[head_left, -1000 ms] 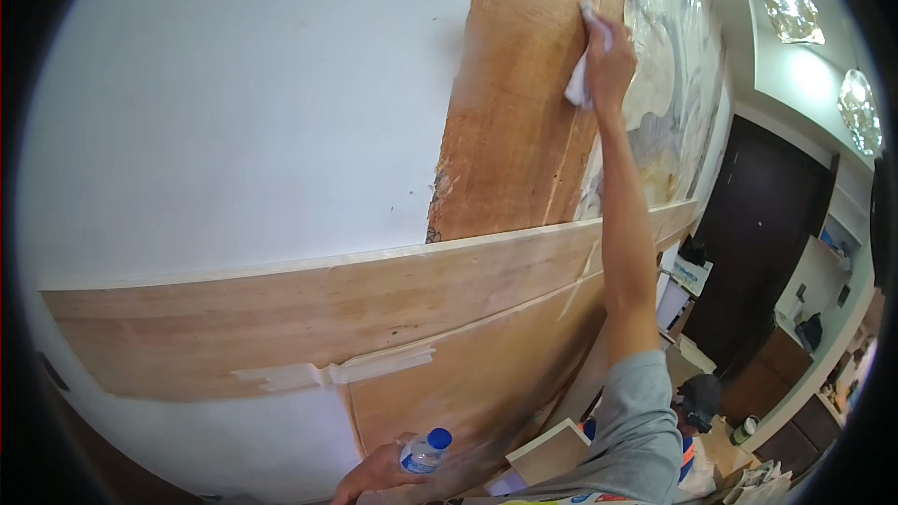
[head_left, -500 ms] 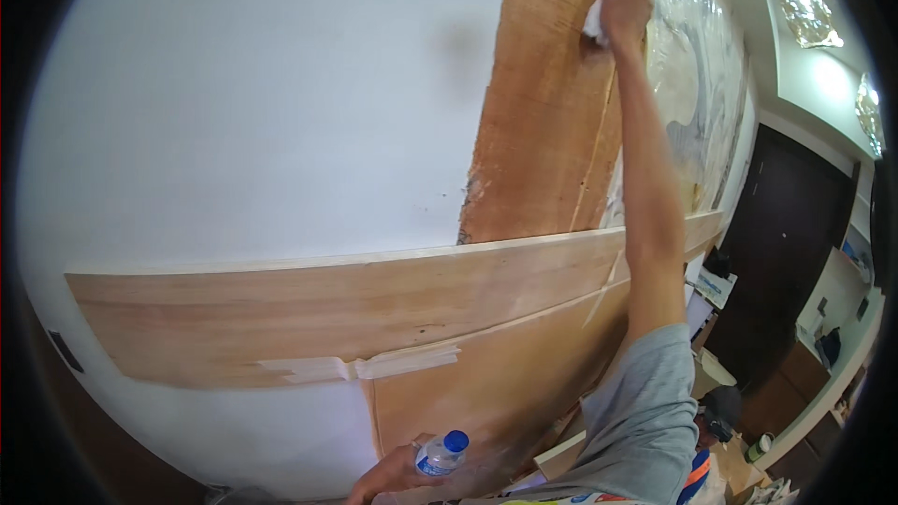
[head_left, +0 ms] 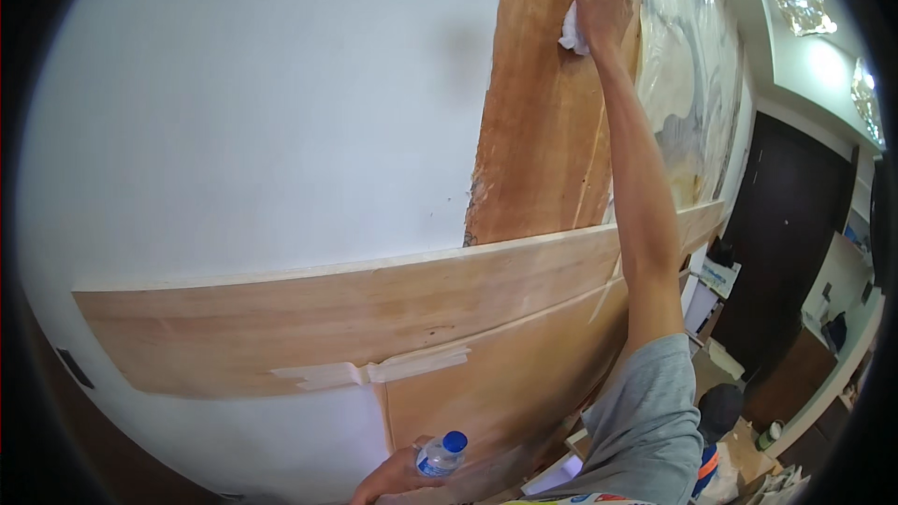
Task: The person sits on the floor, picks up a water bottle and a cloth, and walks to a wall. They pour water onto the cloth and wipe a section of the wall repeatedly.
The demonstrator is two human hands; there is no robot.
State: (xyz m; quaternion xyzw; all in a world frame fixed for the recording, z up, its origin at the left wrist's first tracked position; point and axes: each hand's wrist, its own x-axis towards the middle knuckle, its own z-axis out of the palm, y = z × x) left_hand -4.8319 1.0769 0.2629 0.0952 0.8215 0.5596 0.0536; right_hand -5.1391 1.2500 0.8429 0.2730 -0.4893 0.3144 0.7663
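Right hand [head_left: 603, 2], arm stretched high, presses a white cloth [head_left: 572, 30] against the upright wood panel [head_left: 543, 131]; left hand [head_left: 398, 479] grips a blue-capped bottle [head_left: 441, 454] low.

Bare white wall [head_left: 281, 112] lies open left of the upright wooden panel [head_left: 543, 131]; plastic sheeting [head_left: 692, 84] crowds its right edge.

The upright wooden panel [head_left: 543, 131] looks smooth, its warm brown grain slightly glossy, darker and speckled along its lower left edge. The right hand [head_left: 603, 5] presses a soft white cloth [head_left: 572, 33], crumpled and matt, against it. The horizontal board [head_left: 355, 318] is paler, matt plywood, patched with pale filler. The wall [head_left: 262, 103] is flat matt white. The left hand [head_left: 398, 479] holds a clear plastic bottle [head_left: 440, 455] with a glossy blue cap
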